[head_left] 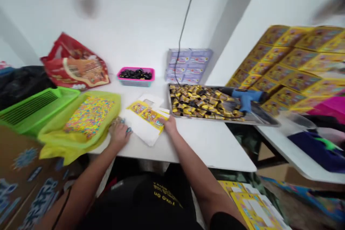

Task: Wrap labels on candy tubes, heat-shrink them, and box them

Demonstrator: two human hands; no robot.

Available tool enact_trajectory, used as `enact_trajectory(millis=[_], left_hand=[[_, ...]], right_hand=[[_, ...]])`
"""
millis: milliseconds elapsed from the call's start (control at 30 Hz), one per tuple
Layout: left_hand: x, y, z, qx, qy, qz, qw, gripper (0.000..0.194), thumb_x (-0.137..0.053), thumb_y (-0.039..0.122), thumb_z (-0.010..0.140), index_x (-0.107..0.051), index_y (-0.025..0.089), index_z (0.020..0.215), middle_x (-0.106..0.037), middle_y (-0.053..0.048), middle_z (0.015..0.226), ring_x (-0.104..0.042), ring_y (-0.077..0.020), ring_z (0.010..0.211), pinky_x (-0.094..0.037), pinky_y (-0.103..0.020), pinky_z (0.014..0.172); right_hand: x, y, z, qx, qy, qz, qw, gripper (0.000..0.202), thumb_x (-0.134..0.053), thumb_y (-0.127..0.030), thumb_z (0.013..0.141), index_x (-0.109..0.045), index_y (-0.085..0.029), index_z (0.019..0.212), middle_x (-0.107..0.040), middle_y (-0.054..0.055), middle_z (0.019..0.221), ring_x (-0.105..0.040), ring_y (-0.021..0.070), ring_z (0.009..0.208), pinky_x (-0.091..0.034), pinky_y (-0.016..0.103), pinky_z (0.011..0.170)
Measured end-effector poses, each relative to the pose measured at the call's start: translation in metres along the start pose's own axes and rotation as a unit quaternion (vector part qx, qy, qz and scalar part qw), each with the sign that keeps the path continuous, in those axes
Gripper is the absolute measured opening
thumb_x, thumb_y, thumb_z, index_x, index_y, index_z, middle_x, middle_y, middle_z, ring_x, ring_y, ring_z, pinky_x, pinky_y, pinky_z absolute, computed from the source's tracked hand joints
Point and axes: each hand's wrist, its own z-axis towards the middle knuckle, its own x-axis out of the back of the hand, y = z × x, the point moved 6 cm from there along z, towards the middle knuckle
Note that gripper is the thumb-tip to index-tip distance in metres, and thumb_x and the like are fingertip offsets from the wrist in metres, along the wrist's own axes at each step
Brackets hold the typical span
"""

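Observation:
A flat, partly unfolded yellow and white cardboard box [147, 116] lies on the white table in front of me. My right hand [169, 125] is closed on its right end, thumb over the printed yellow side. My left hand [120, 133] lies on the tabletop just left of the box, fingers loosely spread and slightly blurred. Shiny bluish spots show at its fingertips, too small to make out. Beside that hand is a yellow-green basket [113, 106] filled with small, colourful pieces [88, 115].
A metal tray [172, 113] of small yellow-wrapped black pieces holds a blue heat gun [246, 97] with a cord. Behind are a pink basket [152, 73] of black pieces, a red bag [75, 66] and purple boxes [188, 64]. Yellow boxes [291, 64] are stacked right.

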Motion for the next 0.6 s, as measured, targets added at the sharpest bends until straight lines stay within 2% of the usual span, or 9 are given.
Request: enact_trajectory(millis=[67, 133, 200, 267, 333, 400, 500, 600], left_hand=[[0.003, -0.003, -0.005, 0.011, -0.012, -0.026, 1.0, 0.022, -0.051, 0.036, 0.09, -0.064, 0.018, 0.086, -0.064, -0.014, 0.098, -0.056, -0.0311, 0.104, -0.038, -0.048, 0.099], [0.01, -0.008, -0.012, 0.055, 0.013, -0.035, 0.998, 0.028, -0.055, 0.04, 0.088, -0.064, 0.016, 0.101, -0.061, -0.017, 0.111, -0.05, -0.0336, 0.114, -0.038, -0.049, 0.1], [0.017, -0.013, -0.02, 0.106, 0.025, -0.023, 0.994, 0.041, -0.057, 0.046, 0.086, -0.062, 0.015, 0.112, -0.057, -0.019, 0.118, -0.047, -0.0363, 0.116, -0.04, -0.05, 0.098], [0.017, -0.016, -0.025, 0.123, -0.001, -0.012, 0.992, 0.04, -0.055, 0.046, 0.087, -0.062, 0.015, 0.112, -0.057, -0.019, 0.115, -0.048, -0.0368, 0.112, -0.042, -0.05, 0.093], [0.013, -0.017, -0.028, 0.11, -0.033, -0.014, 0.993, 0.03, -0.051, 0.037, 0.09, -0.064, 0.017, 0.107, -0.059, -0.018, 0.111, -0.05, -0.0356, 0.109, -0.043, -0.049, 0.091], [0.01, -0.018, -0.027, 0.099, -0.034, -0.026, 0.994, 0.023, -0.05, 0.026, 0.089, -0.064, 0.017, 0.104, -0.06, -0.017, 0.112, -0.05, -0.0343, 0.111, -0.043, -0.049, 0.093], [0.009, -0.017, -0.019, 0.104, -0.002, -0.032, 0.994, 0.03, -0.045, 0.012, 0.086, -0.062, 0.016, 0.112, -0.058, -0.017, 0.124, -0.048, -0.0325, 0.119, -0.041, -0.046, 0.098], [0.005, -0.016, -0.002, 0.134, 0.003, -0.009, 0.991, 0.035, -0.039, 0.005, 0.086, -0.06, 0.013, 0.113, -0.055, -0.02, 0.132, -0.048, -0.0318, 0.124, -0.042, -0.045, 0.099]], right_hand=[[0.003, 0.006, -0.008, 0.005, 0.021, 0.008, 1.0, 0.05, -0.083, -0.016, 0.039, -0.064, -0.017, 0.085, -0.077, 0.001, 0.079, -0.071, 0.0237, 0.076, -0.058, 0.041, 0.079], [0.007, 0.01, -0.017, 0.004, 0.042, 0.019, 0.999, 0.049, -0.082, -0.015, 0.041, -0.063, -0.017, 0.086, -0.077, 0.001, 0.079, -0.072, 0.0242, 0.076, -0.058, 0.041, 0.077], [0.011, 0.011, -0.026, -0.001, 0.061, 0.03, 0.998, 0.047, -0.08, -0.014, 0.041, -0.062, -0.016, 0.084, -0.076, 0.002, 0.078, -0.072, 0.0254, 0.074, -0.059, 0.041, 0.074], [0.017, 0.008, -0.035, -0.004, 0.073, 0.039, 0.997, 0.046, -0.079, -0.014, 0.04, -0.062, -0.016, 0.083, -0.076, 0.004, 0.076, -0.072, 0.0268, 0.072, -0.06, 0.042, 0.071], [0.026, 0.006, -0.044, -0.011, 0.085, 0.055, 0.995, 0.048, -0.079, -0.014, 0.039, -0.063, -0.015, 0.084, -0.076, 0.005, 0.077, -0.072, 0.0275, 0.069, -0.06, 0.043, 0.069], [0.036, 0.005, -0.053, -0.025, 0.099, 0.073, 0.992, 0.051, -0.08, -0.013, 0.038, -0.065, -0.015, 0.086, -0.076, 0.007, 0.079, -0.072, 0.0278, 0.067, -0.061, 0.043, 0.067], [0.047, -0.001, -0.063, -0.037, 0.114, 0.072, 0.99, 0.053, -0.083, -0.014, 0.038, -0.066, -0.015, 0.088, -0.077, 0.007, 0.081, -0.072, 0.0281, 0.066, -0.062, 0.043, 0.066], [0.043, -0.017, -0.064, -0.018, 0.122, 0.052, 0.991, 0.052, -0.085, -0.015, 0.038, -0.066, -0.017, 0.087, -0.077, 0.005, 0.081, -0.073, 0.0281, 0.067, -0.062, 0.042, 0.065]])
